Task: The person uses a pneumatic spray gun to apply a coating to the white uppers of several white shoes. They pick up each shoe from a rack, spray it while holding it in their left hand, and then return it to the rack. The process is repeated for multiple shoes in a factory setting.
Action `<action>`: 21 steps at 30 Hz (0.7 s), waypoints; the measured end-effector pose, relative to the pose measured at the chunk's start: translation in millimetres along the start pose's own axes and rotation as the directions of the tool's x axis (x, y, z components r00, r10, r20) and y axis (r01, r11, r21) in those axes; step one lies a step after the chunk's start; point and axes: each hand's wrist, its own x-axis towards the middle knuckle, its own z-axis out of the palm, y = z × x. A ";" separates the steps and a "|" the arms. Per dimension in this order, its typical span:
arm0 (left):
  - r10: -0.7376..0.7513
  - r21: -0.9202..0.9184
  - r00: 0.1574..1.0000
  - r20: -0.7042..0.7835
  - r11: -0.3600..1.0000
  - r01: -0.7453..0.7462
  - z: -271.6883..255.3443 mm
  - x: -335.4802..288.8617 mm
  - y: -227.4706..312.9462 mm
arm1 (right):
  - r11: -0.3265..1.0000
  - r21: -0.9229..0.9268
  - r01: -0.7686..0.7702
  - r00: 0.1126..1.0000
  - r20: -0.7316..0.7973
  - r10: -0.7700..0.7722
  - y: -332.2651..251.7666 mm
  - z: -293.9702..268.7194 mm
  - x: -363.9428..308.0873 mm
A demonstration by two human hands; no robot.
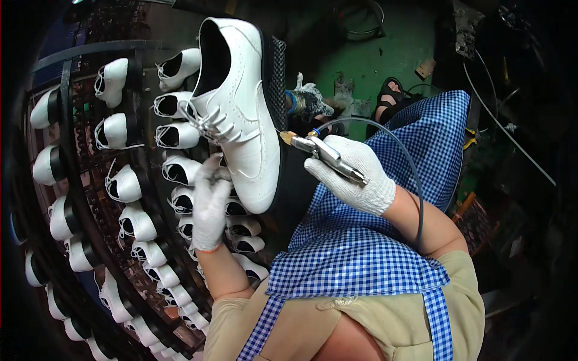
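We see shoe (241,114): white, laced, black sole, toe down, held up | tool (328,153): silver, brass tip at sole edge, hose attached

Left hand (211,201) hides part of white shoe (238,114); rack shoes (123,183) at lower-left edge cut off, too dark.

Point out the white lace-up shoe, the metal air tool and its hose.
white lace-up shoe (244,114), head view, on the upper's side.
metal air tool (328,155), head view, on its barrel.
hose (404,153), head view, mid-curve.
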 end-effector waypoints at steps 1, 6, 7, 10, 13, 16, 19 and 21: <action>0.040 -0.053 0.999 0.006 0.998 -0.040 6.5 -8.9 -4.7 | 1.000 -0.029 -0.004 1.000 0.031 0.005 -1.3 -1.6 -4.4; 0.052 -0.031 0.999 -0.005 0.998 -0.052 23.0 -27.5 2.2 | 0.996 -0.091 -0.024 0.994 0.108 0.034 -12.2 -10.1 -25.9; 0.110 0.063 0.993 0.031 0.992 -0.112 24.3 -29.0 5.0 | 0.994 -0.104 -0.016 0.992 0.122 0.029 -15.8 -14.7 -29.5; 0.266 0.303 0.952 0.150 0.905 -0.300 30.2 -28.5 27.8 | 0.984 -0.178 -0.028 0.982 0.176 0.060 -24.6 -29.5 -40.2; 0.462 0.554 0.809 0.365 0.591 -0.587 35.8 -13.9 61.8 | 0.974 -0.226 0.010 0.979 0.202 0.037 -31.0 -45.1 -49.5; 0.592 0.568 0.558 0.581 0.195 -0.799 49.8 9.7 97.3 | 0.967 -0.256 0.015 0.976 0.214 0.042 -36.9 -59.3 -56.8; 0.515 0.482 0.439 0.737 0.055 -0.874 65.0 29.4 116.8 | 0.964 -0.266 0.015 0.985 0.171 0.032 -39.6 -71.7 -62.5; 0.487 0.486 0.465 0.739 0.093 -0.869 72.7 38.3 122.0 | 0.955 -0.295 -0.007 0.989 0.139 0.051 -42.3 -78.7 -64.4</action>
